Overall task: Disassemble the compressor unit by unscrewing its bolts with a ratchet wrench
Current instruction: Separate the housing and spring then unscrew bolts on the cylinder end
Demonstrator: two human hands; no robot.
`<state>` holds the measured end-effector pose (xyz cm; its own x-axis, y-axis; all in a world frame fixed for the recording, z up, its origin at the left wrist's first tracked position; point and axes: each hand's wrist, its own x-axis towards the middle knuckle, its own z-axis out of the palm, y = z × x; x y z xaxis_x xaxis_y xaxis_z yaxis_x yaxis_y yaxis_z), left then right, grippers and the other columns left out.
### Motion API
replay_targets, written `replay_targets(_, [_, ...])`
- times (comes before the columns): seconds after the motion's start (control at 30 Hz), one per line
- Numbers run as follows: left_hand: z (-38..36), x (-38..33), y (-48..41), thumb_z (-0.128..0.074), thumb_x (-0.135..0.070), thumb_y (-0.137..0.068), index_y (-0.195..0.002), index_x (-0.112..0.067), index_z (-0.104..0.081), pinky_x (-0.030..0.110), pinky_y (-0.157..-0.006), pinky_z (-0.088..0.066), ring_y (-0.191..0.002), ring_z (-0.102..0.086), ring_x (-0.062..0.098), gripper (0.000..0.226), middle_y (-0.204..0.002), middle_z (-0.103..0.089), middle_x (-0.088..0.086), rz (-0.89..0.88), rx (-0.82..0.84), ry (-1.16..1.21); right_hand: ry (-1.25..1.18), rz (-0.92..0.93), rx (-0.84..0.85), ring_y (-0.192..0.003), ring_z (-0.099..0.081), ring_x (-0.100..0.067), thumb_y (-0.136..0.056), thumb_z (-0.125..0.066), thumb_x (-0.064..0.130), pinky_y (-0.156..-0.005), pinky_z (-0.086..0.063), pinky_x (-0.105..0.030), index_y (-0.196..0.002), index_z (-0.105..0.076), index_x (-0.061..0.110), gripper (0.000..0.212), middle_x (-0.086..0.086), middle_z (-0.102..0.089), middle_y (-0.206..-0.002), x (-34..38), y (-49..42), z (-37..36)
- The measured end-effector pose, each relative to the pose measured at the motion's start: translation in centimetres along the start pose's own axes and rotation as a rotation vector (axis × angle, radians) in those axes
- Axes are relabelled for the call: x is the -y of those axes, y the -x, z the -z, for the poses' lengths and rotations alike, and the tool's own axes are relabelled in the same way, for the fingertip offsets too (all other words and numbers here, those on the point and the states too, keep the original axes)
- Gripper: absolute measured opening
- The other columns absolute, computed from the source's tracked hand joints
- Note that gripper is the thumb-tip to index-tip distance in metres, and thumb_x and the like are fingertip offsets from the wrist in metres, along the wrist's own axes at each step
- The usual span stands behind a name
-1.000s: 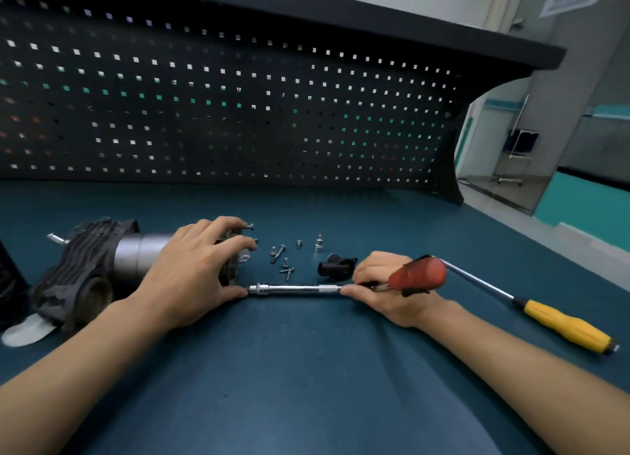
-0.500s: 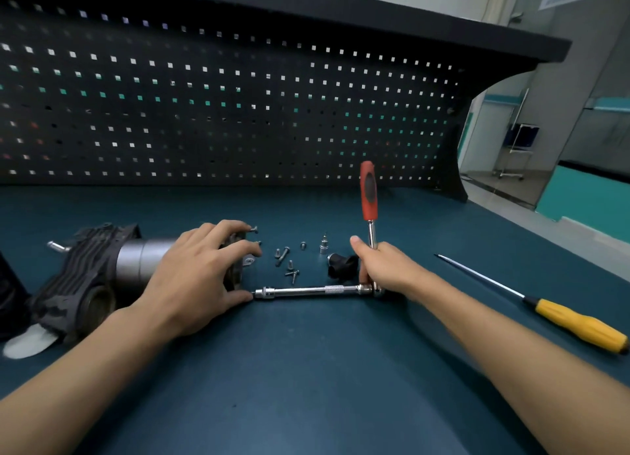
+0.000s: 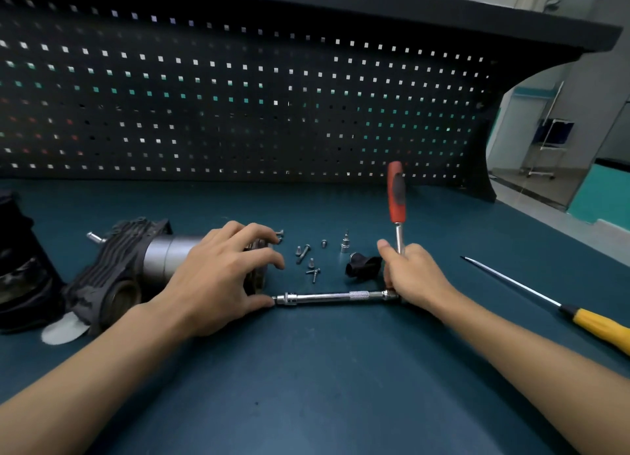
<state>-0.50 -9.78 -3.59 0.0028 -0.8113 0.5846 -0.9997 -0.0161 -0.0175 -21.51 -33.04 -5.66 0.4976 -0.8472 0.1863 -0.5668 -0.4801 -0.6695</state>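
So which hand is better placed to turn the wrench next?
Likely the right. The right hand grips the ratchet wrench at the base of its upright red handle, while the left hand is curled over the compressor unit, seemingly steadying it.

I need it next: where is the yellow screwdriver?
Head view: the yellow screwdriver lies on the bench at far right, beyond the right hand.
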Motion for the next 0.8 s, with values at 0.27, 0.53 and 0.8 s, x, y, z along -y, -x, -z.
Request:
replay_targets(0.27, [0.0, -0.2, 0.0, -0.091, -0.043, -0.057, -0.103, -0.038, -0.066, 0.035, -0.085, -0.045, -0.104, -0.051, 0.019, 0.052, -0.126, -0.055, -0.013, 0.026, 0.008, 0.006, -0.082, 0.706, 0.012, -0.052, -0.049, -0.013, -0.101, -0.038, 0.046, -0.053, -0.042, -0.032, -0.060, -0.054, 0.006, 0.060, -0.002, -0.049, -0.054, -2.6, 2.9, 1.3])
replay_targets(0.53, [1.0, 0.4, 0.0, -0.087, -0.035, -0.061, -0.132, -0.044, -0.049, 0.035, -0.094, -0.048, -0.115, -0.044, 0.012, 0.081, -0.139, -0.039, -0.019, 0.020, 0.142, 0.035, 0.562, 1.398, 0.017, -0.068, -0.061, -0.024, -0.106, -0.035, 0.040, -0.053, -0.049, -0.032, -0.106, -0.074, 0.011, 0.049, -0.002, -0.066, -0.084, -2.2, 1.7, 3.7])
replay_targets(0.8, [1.8, 1.3, -0.8, -0.086, -0.035, -0.064, -0.150, -0.048, -0.015, 0.026, -0.107, -0.037, -0.134, -0.032, 0.008, 0.112, -0.156, -0.015, -0.022, 0.066, 0.252, 0.053, 0.211, 0.599, 0.290, -0.080, -0.056, -0.004, -0.097, -0.033, 0.062, -0.073, -0.041, -0.020, -0.085, -0.067, 0.019, 0.056, 0.011, -0.058, -0.084, -2.2, 1.5, 2.5])
